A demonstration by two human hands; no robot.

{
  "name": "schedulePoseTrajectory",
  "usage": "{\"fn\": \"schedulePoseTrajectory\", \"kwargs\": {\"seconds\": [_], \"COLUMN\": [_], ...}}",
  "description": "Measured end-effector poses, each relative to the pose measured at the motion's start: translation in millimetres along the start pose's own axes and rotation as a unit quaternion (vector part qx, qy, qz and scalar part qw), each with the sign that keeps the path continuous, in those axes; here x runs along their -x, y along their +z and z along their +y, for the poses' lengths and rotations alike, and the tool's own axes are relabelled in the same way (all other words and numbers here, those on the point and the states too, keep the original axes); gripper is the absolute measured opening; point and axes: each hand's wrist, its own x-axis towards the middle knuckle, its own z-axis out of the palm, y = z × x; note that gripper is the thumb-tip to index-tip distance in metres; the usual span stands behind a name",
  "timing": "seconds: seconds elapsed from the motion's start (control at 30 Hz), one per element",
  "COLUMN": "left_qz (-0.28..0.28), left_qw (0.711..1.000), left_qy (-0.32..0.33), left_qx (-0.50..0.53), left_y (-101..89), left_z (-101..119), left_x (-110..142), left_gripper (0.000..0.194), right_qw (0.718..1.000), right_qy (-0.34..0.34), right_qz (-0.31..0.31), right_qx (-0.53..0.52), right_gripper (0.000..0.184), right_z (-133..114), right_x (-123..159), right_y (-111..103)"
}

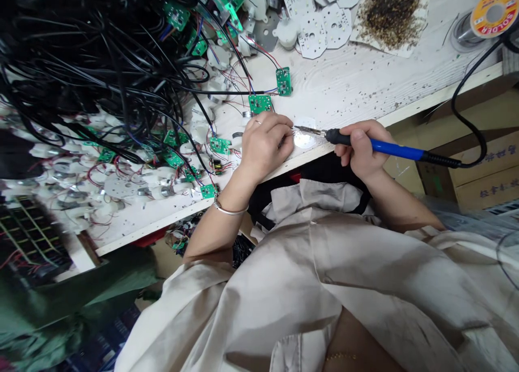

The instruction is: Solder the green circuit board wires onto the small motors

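Round pale disc (304,139) partly hidden under L hand (263,147) fingers & soldering iron (377,147) tip; can't tell if L hand grips it. R hand (357,150) covers part of iron handle. Black cable bundle (81,64) hides whatever's beneath, runs off top & L edges. Parts on green PCBs (259,104) too small to read. White plates (312,34) cut off by top edge, solder spool (494,12) by top R corner. Cardboard box (482,172) cut off at R edge, print on it blurred. Wired rack (30,237) at L edge blurred too. Brown flakes (389,15) on paper too small to tell.
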Motion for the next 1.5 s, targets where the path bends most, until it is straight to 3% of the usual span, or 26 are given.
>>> {"fn": "schedulePoseTrajectory", "kwargs": {"seconds": [0.2, 0.4, 0.67, 0.83, 1.03, 1.17, 1.5], "left_qz": [-0.007, 0.023, -0.015, 0.011, -0.005, 0.003, -0.018], "left_qw": [1.000, 0.999, 0.995, 0.986, 0.984, 0.974, 0.970], "left_qy": [-0.011, 0.033, 0.043, 0.067, -0.023, -0.020, -0.038], "left_qx": [-0.018, -0.035, -0.087, -0.153, -0.179, -0.224, -0.240], "left_y": [1.4, -1.5, -8.4, -27.0, -43.2, -44.4, -61.0], "left_z": [1, 2, 4, -19, -44, -52, -66], "left_x": [-1, 0, 8, 39, 70, 76, 89], "left_gripper": [0.015, 0.014, 0.023, 0.020, 0.023, 0.024, 0.021], "right_qw": [0.998, 0.997, 0.993, 0.985, 0.960, 0.939, 0.894], "right_qy": [-0.007, -0.032, -0.080, -0.141, -0.150, -0.147, -0.156], "right_qz": [0.036, 0.061, 0.085, 0.048, -0.060, -0.119, -0.163], "right_qx": [-0.045, -0.038, 0.035, 0.089, 0.229, 0.286, 0.386], "right_gripper": [0.022, 0.024, 0.025, 0.022, 0.033, 0.039, 0.033], "right_z": [2, 11, 6, 1, 14, 22, 38], "right_x": [1, 1, -1, -22, -86, -118, -141], "right_y": [4, 6, 11, 6, 6, 10, 35]}}
